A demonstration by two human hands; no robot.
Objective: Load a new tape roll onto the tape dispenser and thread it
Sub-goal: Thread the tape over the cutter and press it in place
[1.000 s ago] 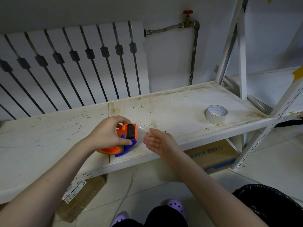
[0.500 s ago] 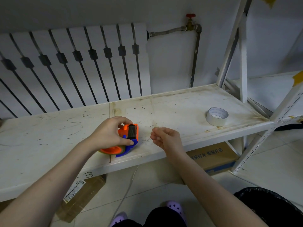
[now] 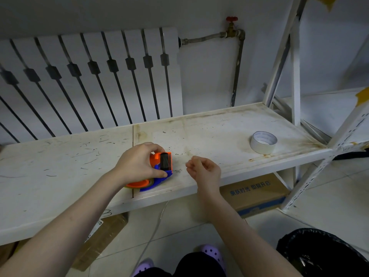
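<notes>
An orange and blue tape dispenser [image 3: 162, 166] lies on the white shelf [image 3: 219, 136] near its front edge. My left hand [image 3: 137, 163] grips it from above, thumb on the blue side, and covers most of its body. A thin tan edge of a tape roll [image 3: 152, 181] shows inside it. The black roller at the dispenser's front is bare. My right hand [image 3: 204, 170] hovers just right of the dispenser, apart from it. Its fingers are curled and the fingertips pinch what looks like a small clear tape strip [image 3: 192, 157], hard to make out. A white tape roll [image 3: 263, 142] lies flat at the shelf's right end.
A radiator [image 3: 89, 80] stands behind the shelf, with a pipe and a red valve [image 3: 231, 19] beside it. White rack uprights [image 3: 293, 62] rise at the right. A cardboard box [image 3: 253, 193] sits under the shelf, and a black bin bag [image 3: 323, 254] lies at the lower right.
One second ago my right hand lay open with clear tape stretched from the dispenser to it. Its fingers have since curled and the stretched tape is gone. My left hand kept its grip.
</notes>
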